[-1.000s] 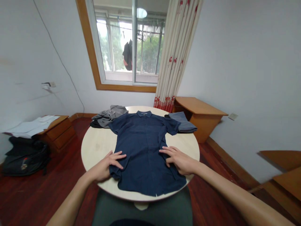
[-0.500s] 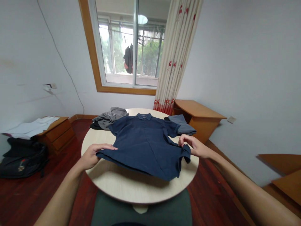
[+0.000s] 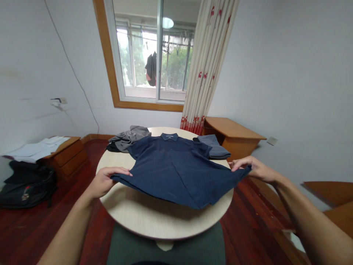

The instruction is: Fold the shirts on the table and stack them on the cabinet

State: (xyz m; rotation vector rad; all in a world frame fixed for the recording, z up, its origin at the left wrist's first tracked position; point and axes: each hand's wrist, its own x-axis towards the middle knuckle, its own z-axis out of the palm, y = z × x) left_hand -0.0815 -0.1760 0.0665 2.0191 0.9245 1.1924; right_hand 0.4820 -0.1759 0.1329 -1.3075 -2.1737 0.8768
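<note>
A navy short-sleeved collared shirt [image 3: 171,169] lies front up on a round pale table [image 3: 124,209], its collar toward the window. My left hand [image 3: 106,180] pinches the near left corner of the hem, fingers on top of the cloth. At the opposite corner, my right hand [image 3: 252,167] grips the hem and pulls it out past the table's right edge. Between both hands the hem is lifted off the tabletop and stretched, sagging in the middle. The far part of the shirt rests on the table.
Crumpled grey clothes [image 3: 131,136] sit at the table's far left, and folded grey clothes [image 3: 213,145] at the far right. A dark green chair seat [image 3: 168,246] is under the near edge. Behind stand a wooden desk [image 3: 234,129] and a small drawer cabinet [image 3: 68,158].
My right hand has moved outward to the right, drawing the bunched hem corner out taut. My left hand has shifted slightly left, still holding its corner.
</note>
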